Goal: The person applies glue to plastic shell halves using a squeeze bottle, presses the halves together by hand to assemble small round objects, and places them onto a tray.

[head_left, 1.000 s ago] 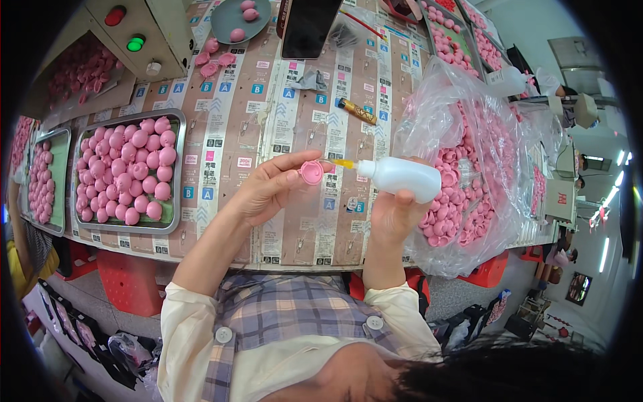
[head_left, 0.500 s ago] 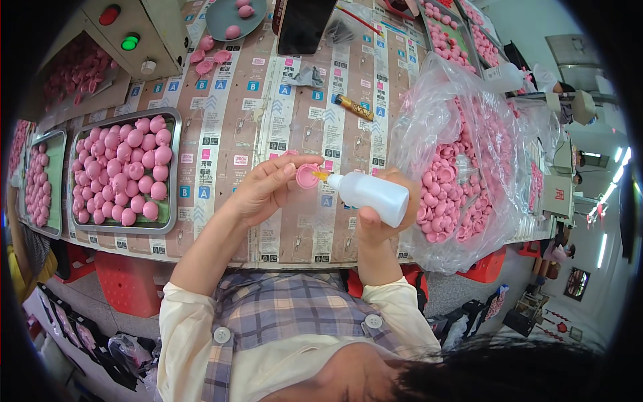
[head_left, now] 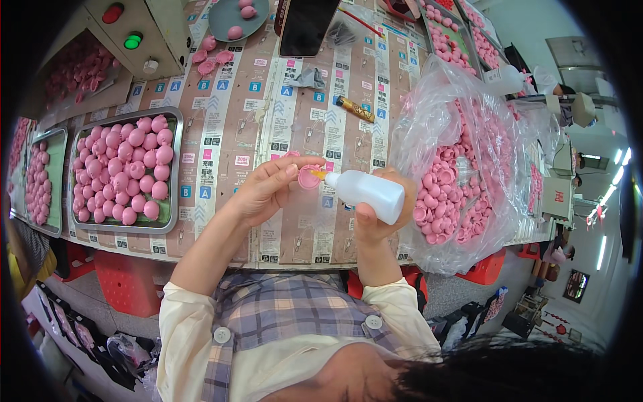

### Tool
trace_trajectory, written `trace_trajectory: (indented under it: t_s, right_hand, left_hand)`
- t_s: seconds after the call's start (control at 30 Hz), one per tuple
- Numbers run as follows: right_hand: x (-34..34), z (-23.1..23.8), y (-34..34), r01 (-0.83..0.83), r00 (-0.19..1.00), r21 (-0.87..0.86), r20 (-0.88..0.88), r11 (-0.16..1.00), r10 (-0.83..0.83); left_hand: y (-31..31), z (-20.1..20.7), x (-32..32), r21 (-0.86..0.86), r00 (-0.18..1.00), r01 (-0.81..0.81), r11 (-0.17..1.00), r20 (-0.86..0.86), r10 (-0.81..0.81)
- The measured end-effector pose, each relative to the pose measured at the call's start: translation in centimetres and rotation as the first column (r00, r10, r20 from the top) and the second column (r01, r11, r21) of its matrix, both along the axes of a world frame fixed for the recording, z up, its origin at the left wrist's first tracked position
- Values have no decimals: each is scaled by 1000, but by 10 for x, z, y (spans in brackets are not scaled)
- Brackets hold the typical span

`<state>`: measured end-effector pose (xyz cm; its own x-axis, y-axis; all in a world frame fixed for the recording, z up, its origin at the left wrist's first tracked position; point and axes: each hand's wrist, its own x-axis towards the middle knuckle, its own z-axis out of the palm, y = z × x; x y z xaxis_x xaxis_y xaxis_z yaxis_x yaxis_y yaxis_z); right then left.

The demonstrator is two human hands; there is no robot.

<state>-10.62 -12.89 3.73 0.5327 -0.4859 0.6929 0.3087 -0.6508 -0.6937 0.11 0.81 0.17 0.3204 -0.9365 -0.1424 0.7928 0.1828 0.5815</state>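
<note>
Over the middle of the table, my left hand (head_left: pixel 268 187) pinches a small pink plastic half shell (head_left: pixel 309 177) with its hollow side showing. My right hand (head_left: pixel 383 218) is wrapped round a white squeeze bottle (head_left: pixel 367 193), tilted so that its yellow tip (head_left: pixel 319 174) points left. The tip is at the shell's right rim or just inside; I cannot tell whether it touches. Another pink piece (head_left: pixel 291 154) shows partly behind my left fingers. To the right of the bottle, many pink half shells (head_left: pixel 439 204) lie in a clear plastic bag (head_left: pixel 499 228).
A metal tray (head_left: pixel 173 194) of round pink pieces stands at left, with a second tray (head_left: pixel 60 201) beyond it. Farther back are a grey plate (head_left: pixel 221 30), a dark phone (head_left: pixel 305 30), a gold-brown tube (head_left: pixel 355 108) and a machine with a green button (head_left: pixel 132 41).
The bottle and my right hand have shifted very slightly left. The half shell stays in my left fingers, turned a little under the tip.
</note>
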Motion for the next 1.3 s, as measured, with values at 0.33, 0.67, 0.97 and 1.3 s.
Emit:
trace_trajectory:
  t_s: [0.33,0.67,0.97,1.3]
  right_hand:
    - [-2,-8,-9,5,990,35,138,999,-10]
    - [5,-3,-2,45,997,18,57,999,-46]
    - [-1,-5,-8,-87,980,141,192,986,59]
    - [0,-8,-7,5,997,-13,77,1000,-4]
  left_hand:
    - [0,0,1,-27,999,-9,1000,-46,8]
    - [0,1,1,-40,999,-12,999,-50,10]
    - [2,-6,2,-4,997,-42,999,-61,41]
    - [2,-8,1,-4,996,-44,999,-83,44]
